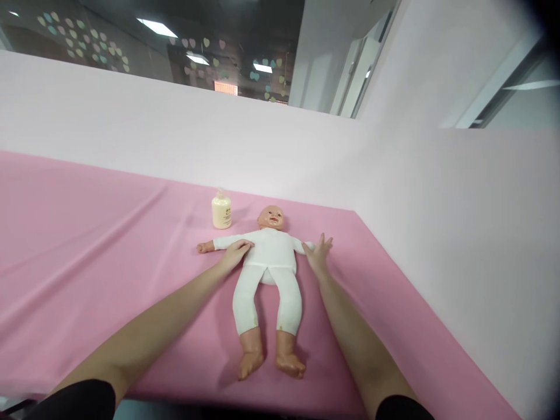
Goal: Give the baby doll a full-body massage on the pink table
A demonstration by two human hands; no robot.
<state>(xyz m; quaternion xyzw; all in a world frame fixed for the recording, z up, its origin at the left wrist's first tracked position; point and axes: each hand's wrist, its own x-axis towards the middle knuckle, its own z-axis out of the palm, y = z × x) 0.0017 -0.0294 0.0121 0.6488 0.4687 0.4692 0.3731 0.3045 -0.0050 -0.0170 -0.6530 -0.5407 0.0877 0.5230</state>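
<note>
A baby doll (272, 249) with a white cloth body and bare plastic head, hand and feet lies on its back. Its head points away from me and its arms are spread out. My left hand (237, 253) rests against the doll's side, just below the outstretched arm on the left, with its fingers lying flat on the white cloth. At the end of the other doll arm, my right hand (319, 254) has its fingers spread. It touches or covers that arm's end, so the doll's hand there is hidden.
A pump bottle (221, 212) with cream-coloured contents stands upright left of the doll's head. Everything lies on a pink sheet (109, 245) with creases at the left. A white wall (184, 146) borders the far side and the right, with a window (175, 52) above.
</note>
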